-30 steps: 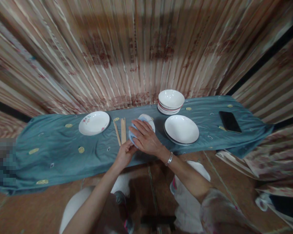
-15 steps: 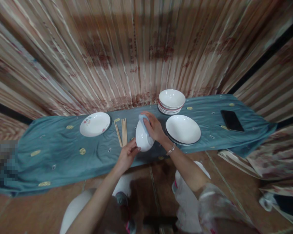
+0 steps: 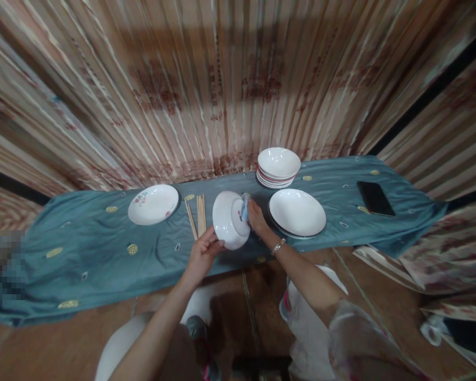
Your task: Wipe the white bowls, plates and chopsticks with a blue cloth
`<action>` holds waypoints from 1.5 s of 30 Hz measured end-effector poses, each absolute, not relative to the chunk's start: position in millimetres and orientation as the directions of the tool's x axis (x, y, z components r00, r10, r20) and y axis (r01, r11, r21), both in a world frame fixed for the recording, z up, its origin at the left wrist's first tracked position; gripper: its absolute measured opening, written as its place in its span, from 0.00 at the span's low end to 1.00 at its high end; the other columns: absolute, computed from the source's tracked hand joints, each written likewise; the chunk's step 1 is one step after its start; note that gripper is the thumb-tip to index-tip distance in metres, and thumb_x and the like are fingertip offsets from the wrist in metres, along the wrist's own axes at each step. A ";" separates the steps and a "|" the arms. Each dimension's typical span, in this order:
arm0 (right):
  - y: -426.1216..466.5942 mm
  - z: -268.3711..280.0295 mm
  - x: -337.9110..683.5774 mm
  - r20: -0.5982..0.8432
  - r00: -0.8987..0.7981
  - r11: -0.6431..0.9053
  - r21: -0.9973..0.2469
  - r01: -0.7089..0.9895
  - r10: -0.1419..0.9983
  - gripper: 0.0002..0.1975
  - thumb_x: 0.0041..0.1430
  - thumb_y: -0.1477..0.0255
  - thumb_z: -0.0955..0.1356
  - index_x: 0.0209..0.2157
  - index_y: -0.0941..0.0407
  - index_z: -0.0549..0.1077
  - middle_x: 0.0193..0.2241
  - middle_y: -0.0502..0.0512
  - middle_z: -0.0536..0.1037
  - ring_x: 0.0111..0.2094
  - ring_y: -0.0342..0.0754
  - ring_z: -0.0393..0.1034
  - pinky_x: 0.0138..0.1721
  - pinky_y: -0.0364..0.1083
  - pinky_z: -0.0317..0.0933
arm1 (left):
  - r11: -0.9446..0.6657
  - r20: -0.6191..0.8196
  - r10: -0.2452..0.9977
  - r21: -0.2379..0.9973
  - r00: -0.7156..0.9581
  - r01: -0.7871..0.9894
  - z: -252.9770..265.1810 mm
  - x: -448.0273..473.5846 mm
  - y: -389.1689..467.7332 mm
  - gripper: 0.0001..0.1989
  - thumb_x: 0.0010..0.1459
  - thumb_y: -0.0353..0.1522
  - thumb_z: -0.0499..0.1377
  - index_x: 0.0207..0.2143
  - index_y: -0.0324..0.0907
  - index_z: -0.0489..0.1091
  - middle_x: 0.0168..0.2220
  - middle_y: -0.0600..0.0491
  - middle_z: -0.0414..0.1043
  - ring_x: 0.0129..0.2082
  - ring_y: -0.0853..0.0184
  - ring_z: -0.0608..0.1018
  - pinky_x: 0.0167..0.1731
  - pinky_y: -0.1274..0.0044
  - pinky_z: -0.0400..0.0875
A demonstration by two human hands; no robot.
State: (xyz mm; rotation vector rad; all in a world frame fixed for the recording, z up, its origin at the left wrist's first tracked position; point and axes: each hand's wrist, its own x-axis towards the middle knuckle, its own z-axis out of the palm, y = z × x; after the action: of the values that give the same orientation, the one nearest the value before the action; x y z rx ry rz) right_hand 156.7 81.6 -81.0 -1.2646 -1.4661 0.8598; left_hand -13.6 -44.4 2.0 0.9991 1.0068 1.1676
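Note:
A white bowl (image 3: pixel 227 219) is tilted on its side above the cloth, its foot turned to the right. My left hand (image 3: pixel 204 251) grips its rim at the lower left, closed with the thumb on the outside. In my right hand (image 3: pixel 257 218) is a light blue cloth (image 3: pixel 245 207), pressed to the bowl's foot. Several wooden chopsticks (image 3: pixel 201 214) lie just left of the bowl. A stack of white plates (image 3: pixel 297 212) stands right of my right hand, and a stack of bowls (image 3: pixel 278 163) with red bands is behind it.
An oval white plate (image 3: pixel 154 205) with a flower print lies on the left of the teal tablecloth (image 3: pixel 103 254). A black phone (image 3: pixel 375 198) rests at the right. Pleated curtains (image 3: pixel 230 90) hang directly behind the narrow table.
The bowl has turned so its foot shows more, facing right. My right hand with the blue cloth has moved down and right, from the bowl's side to its foot.

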 end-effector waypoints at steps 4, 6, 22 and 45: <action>77.5 -82.8 150.7 0.137 0.067 0.114 -0.955 0.274 0.988 0.29 0.62 0.49 0.55 0.39 0.58 0.74 0.28 0.54 0.76 0.29 0.50 0.70 0.37 0.51 0.68 | 0.170 -0.165 0.985 0.933 0.043 -0.318 5.9 -20.1 -43.6 0.31 0.45 0.33 0.68 0.54 0.42 0.69 0.41 0.47 0.79 0.37 0.63 0.80 0.37 0.75 0.74; 76.0 -81.5 149.1 0.131 0.061 0.113 -0.965 0.235 0.989 0.29 0.62 0.49 0.56 0.39 0.58 0.75 0.29 0.54 0.78 0.32 0.49 0.71 0.41 0.52 0.67 | 0.177 -0.178 0.983 0.914 0.030 -0.366 7.2 -24.1 -41.9 0.32 0.44 0.32 0.69 0.54 0.42 0.69 0.39 0.49 0.79 0.36 0.66 0.79 0.36 0.77 0.74; 13.4 -68.4 128.0 0.397 -0.167 0.430 -0.823 0.371 0.903 0.28 0.67 0.56 0.54 0.62 0.58 0.59 0.60 0.65 0.65 0.62 0.51 0.58 0.61 0.54 0.55 | 0.116 -0.204 0.972 0.847 -0.115 -0.519 6.6 -40.7 -24.9 0.23 0.45 0.27 0.67 0.47 0.40 0.71 0.35 0.53 0.79 0.33 0.69 0.79 0.43 0.73 0.76; 15.0 -26.8 142.5 0.603 -0.322 0.669 -0.534 0.516 0.730 0.30 0.64 0.75 0.56 0.67 0.60 0.46 0.61 0.68 0.61 0.64 0.55 0.53 0.63 0.60 0.52 | 0.026 -0.043 0.998 0.919 -0.036 -0.393 12.6 -10.4 -7.4 0.28 0.44 0.36 0.70 0.49 0.43 0.70 0.33 0.54 0.77 0.37 0.66 0.80 0.42 0.72 0.74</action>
State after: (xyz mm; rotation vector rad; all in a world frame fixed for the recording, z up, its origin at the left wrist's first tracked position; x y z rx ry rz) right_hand 142.5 15.0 -26.8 -0.9650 -2.0015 0.3060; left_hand -10.4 -7.4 12.6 0.8614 0.9538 1.3793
